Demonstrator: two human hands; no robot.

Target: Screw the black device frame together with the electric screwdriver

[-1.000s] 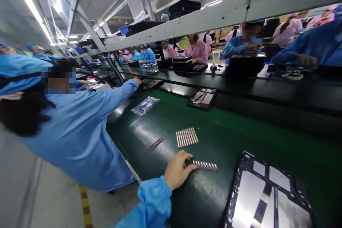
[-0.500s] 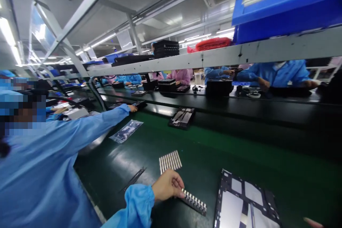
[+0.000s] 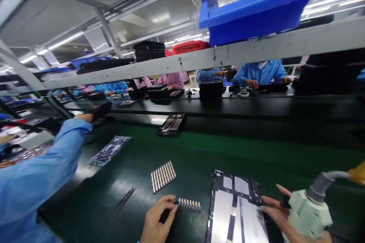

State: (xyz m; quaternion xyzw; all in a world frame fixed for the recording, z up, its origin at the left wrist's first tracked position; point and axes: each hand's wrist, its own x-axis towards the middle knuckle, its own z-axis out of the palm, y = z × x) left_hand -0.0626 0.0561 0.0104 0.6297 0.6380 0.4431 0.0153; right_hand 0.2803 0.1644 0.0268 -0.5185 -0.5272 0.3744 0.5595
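My left hand [image 3: 159,218] pinches the left end of a dark strip [image 3: 189,205] topped with a row of small silver pieces. Just beyond it on the green table lies a dark slab with several pale ribs [image 3: 163,177]. A flat black frame with silver panels [image 3: 238,207], like the inside of a tablet, lies to the right of the strip. At that frame's right edge is my right hand [image 3: 281,212], its fingers reaching past a pale green electric screwdriver [image 3: 306,212] with a grey cable. The screwdriver's body covers part of this hand, and its tip is hidden.
Thin black sticks [image 3: 122,201] and a clear bag of parts [image 3: 111,150] lie to the left. A co-worker's arm [image 3: 61,155] reaches in, gripping a dark block. A second panelled unit [image 3: 171,125] sits farther back. Overhead runs a white shelf [image 3: 159,67] with a blue bin [image 3: 256,17].
The view has swung right. My right hand and the screwdriver have come into view at the frame. My left hand has turned the strip more level. The co-worker's hand has raised a dark block.
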